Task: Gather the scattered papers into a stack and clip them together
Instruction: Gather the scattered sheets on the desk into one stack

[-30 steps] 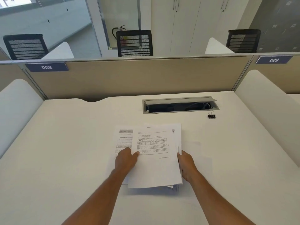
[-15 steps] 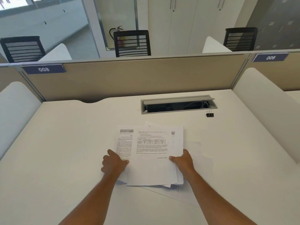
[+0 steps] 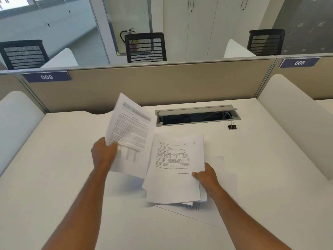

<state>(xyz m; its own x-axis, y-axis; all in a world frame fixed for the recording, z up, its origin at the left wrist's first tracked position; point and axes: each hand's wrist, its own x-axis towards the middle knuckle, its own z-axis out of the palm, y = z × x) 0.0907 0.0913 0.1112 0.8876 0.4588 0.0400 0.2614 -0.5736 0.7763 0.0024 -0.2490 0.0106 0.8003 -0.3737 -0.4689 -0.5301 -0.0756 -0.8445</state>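
A white table [image 3: 270, 168] has an open cable tray [image 3: 197, 116] set into its far side, with a cable inside. Behind it stands a beige partition [image 3: 162, 83] bearing number plates 008 [image 3: 46, 76] and 009 [image 3: 299, 62]. Beyond are black mesh chairs [image 3: 146, 47], a fire extinguisher [image 3: 127, 34] and white cabinets [image 3: 207, 24].

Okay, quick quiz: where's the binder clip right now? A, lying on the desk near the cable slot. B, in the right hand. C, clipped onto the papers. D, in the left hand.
A: the binder clip lies alone on the desk just right of the cable slot, while the left hand and right hand hold only papers.
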